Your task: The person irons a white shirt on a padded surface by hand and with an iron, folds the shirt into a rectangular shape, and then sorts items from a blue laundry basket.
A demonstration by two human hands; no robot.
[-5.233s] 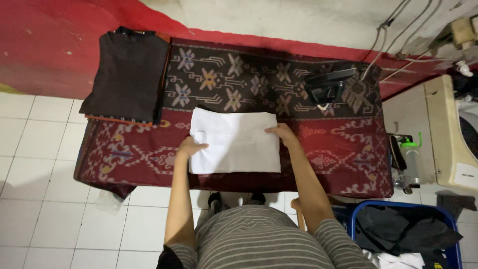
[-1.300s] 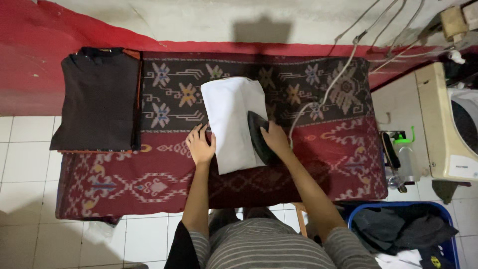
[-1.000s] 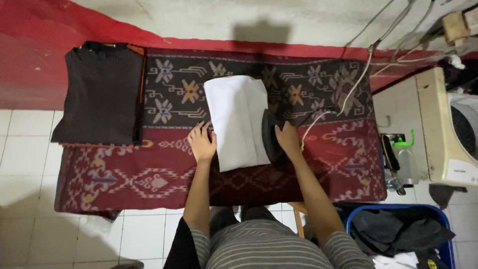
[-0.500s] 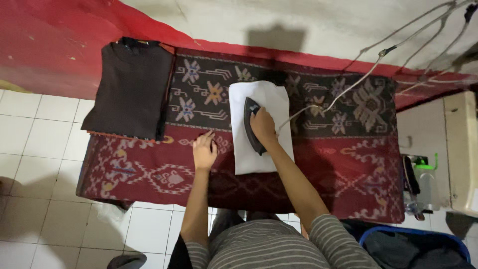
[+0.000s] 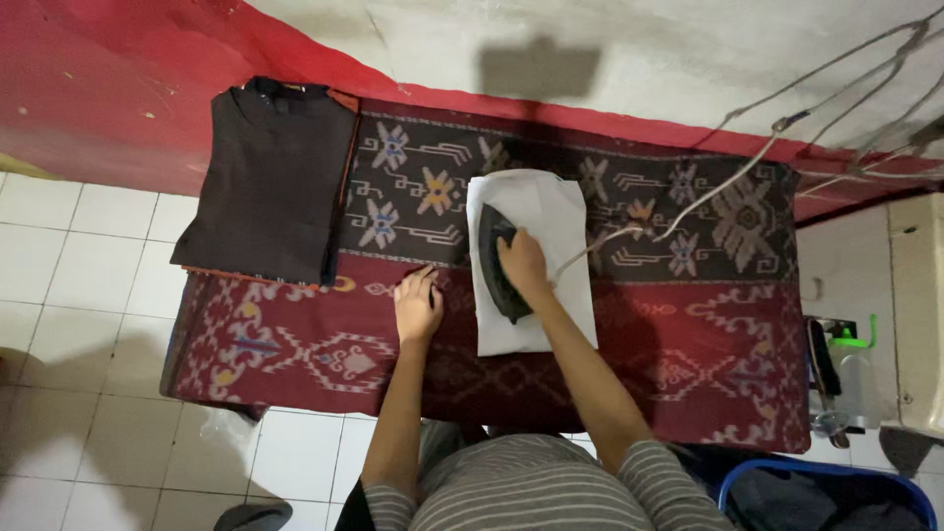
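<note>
While your right hand [image 5: 523, 264] grips the iron [image 5: 498, 264] on the white cloth [image 5: 551, 221], your left hand [image 5: 418, 305] rests open-fingered on the bench [image 5: 688, 334] just left of it for support.

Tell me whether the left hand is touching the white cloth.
Apart. The head view shows the left hand flat on the patterned cover, with cover visible between it and the white cloth.
</note>
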